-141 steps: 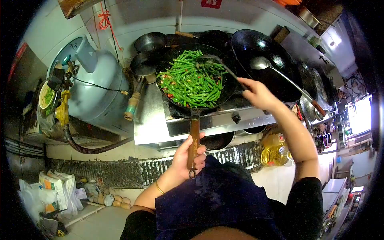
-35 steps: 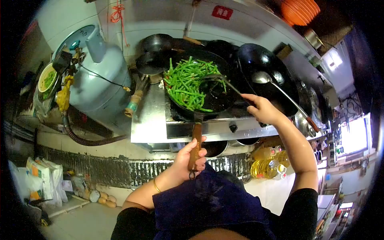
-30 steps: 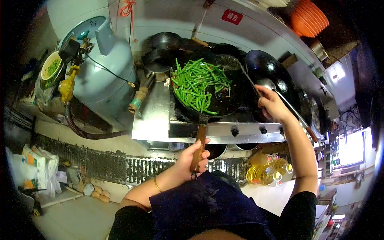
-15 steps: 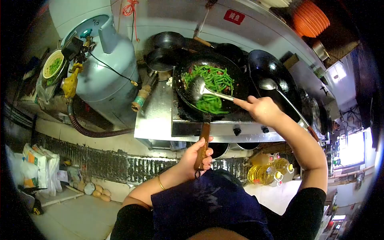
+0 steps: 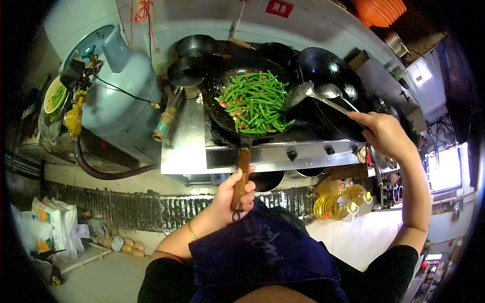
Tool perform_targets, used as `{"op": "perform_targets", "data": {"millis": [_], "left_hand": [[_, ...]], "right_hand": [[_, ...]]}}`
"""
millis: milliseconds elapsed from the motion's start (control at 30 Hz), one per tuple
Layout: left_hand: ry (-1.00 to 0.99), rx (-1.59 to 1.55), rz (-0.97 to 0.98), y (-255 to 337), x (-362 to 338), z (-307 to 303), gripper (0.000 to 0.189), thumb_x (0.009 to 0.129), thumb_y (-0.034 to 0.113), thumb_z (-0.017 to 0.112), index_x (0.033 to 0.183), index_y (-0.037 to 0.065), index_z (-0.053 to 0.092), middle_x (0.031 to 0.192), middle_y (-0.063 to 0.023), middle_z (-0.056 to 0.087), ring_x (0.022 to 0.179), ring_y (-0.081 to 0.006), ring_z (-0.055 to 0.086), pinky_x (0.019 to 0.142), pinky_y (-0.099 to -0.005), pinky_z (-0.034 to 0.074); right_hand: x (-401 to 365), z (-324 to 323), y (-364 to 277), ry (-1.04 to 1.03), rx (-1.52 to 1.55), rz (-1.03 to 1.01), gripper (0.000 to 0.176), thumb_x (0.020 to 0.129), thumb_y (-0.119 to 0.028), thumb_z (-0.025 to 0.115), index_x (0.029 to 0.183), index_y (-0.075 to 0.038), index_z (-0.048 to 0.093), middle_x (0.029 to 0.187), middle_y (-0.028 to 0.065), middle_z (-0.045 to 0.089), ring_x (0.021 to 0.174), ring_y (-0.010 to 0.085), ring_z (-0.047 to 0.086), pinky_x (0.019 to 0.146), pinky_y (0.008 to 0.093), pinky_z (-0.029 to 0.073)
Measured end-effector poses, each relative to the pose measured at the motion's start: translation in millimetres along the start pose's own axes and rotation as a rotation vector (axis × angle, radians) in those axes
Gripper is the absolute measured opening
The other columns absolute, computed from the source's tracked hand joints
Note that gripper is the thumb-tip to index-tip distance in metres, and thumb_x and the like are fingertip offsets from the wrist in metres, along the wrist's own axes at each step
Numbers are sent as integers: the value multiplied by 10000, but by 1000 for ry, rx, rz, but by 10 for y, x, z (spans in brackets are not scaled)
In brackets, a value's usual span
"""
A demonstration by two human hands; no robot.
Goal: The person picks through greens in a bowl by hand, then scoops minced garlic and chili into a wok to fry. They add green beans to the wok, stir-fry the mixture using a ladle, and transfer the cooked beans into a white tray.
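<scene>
My left hand [image 5: 234, 194] is wrapped round the wooden handle of a black wok [image 5: 213, 113] on the stove. Green beans [image 5: 257, 101] with red chili pieces and pale minced bits are heaped in it. My right hand [image 5: 386, 132] grips a metal wok spatula [image 5: 300, 94] by its handle, its head at the right rim of the wok, beside the beans. A ladle [image 5: 328, 91] rests in a second black wok [image 5: 336, 70] on the right, partly behind the spatula's handle.
A large gas cylinder [image 5: 121, 91] with a yellow regulator [image 5: 76, 113] stands left of the stove [image 5: 184, 144]. Smaller pans [image 5: 196, 46] sit behind the wok. Oil bottles [image 5: 331, 206] stand below the stove at right. Orange stacked bowls [image 5: 381, 12] are at upper right.
My right hand has drawn the spatula from over the beans rightward to the wok's rim. The beans now lie gathered in a heap. My left hand keeps its hold on the handle.
</scene>
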State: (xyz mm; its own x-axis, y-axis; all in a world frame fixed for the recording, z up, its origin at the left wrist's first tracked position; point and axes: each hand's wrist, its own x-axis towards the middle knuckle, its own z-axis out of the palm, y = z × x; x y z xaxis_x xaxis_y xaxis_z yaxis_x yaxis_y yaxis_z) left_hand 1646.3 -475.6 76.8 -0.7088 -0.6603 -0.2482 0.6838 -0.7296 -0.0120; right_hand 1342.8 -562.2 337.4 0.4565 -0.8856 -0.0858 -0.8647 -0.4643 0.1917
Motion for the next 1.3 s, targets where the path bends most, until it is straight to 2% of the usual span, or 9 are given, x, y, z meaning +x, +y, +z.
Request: {"op": "perform_targets", "data": {"millis": [133, 200, 267, 367, 600, 733, 800, 1000, 1300], "left_hand": [[-29, -14, -12, 0, 13, -38, 324, 973, 392, 458, 1228, 194, 479, 735, -9, 485, 505, -119, 443, 444, -272, 387], [-61, -25, -19, 7, 19, -69, 326, 973, 394, 457, 1230, 194, 476, 733, -9, 487, 502, -119, 439, 444, -276, 388], [-18, -19, -18, 15, 0, -17, 323, 974, 391, 454, 1230, 195, 473, 733, -9, 492, 500, -119, 434, 442, -275, 385], [8, -3, -14, 18, 1, 4, 317, 976, 388, 451, 1228, 197, 470, 742, -9, 499, 499, -119, 431, 441, -271, 382], [3, -12, 12, -26, 18, -27, 296, 982, 376, 441, 1215, 194, 464, 749, -10, 501, 502, -126, 441, 452, -278, 398], [-2, -8, 37, -45, 21, -30, 268, 988, 360, 435, 1166, 162, 467, 743, -9, 499, 506, -127, 478, 459, -279, 421], [-26, -34, 50, -67, 65, -58, 271, 982, 347, 439, 1154, 142, 479, 725, -13, 517, 485, -125, 475, 434, -280, 425], [-53, -53, 75, -76, 60, -77, 242, 986, 323, 435, 1111, 121, 481, 716, -17, 531, 478, -129, 500, 425, -283, 454], [41, 61, 88, -33, -23, 61, 291, 1003, 341, 375, 1141, 101, 466, 699, 7, 498, 460, -103, 467, 405, -255, 433]], "right_hand": [[118, 161, -57, -239, 135, -47, 447, 733, -19, 598, 1168, -115, 625, 845, 214, 650, 788, 380, 633, 728, 449, 504], [300, 548, -103, -236, 202, -87, 517, 715, -12, 614, 1228, -66, 571, 1001, 212, 649, 886, 373, 630, 796, 413, 506], [421, 900, -118, -73, 348, -116, 493, 752, 2, 596, 1239, -60, 560, 997, 220, 647, 879, 366, 634, 795, 396, 501], [480, 815, -208, -155, 495, 23, 483, 779, 10, 582, 1256, -59, 545, 995, 214, 648, 868, 353, 634, 787, 385, 497], [699, 421, -807, 56, -163, -123, 504, 777, -17, 555, 1268, -131, 545, 762, 148, 577, 645, 300, 629, 573, 383, 514], [1291, 1127, -1146, 143, -411, -333, 524, 827, -78, 520, 1339, -152, 441, 834, 103, 575, 614, 259, 642, 507, 362, 532], [1401, 1121, -1180, 134, -529, -218, 494, 835, -95, 535, 1321, -132, 458, 837, 90, 583, 638, 235, 655, 506, 352, 536], [1026, 810, -770, 34, -463, -35, 574, 822, -51, 520, 1368, -200, 422, 857, 130, 591, 641, 292, 653, 536, 383, 530], [151, 633, -220, 46, 125, 52, 512, 758, -6, 571, 1251, -142, 557, 888, 195, 636, 798, 390, 613, 717, 459, 497]]}}
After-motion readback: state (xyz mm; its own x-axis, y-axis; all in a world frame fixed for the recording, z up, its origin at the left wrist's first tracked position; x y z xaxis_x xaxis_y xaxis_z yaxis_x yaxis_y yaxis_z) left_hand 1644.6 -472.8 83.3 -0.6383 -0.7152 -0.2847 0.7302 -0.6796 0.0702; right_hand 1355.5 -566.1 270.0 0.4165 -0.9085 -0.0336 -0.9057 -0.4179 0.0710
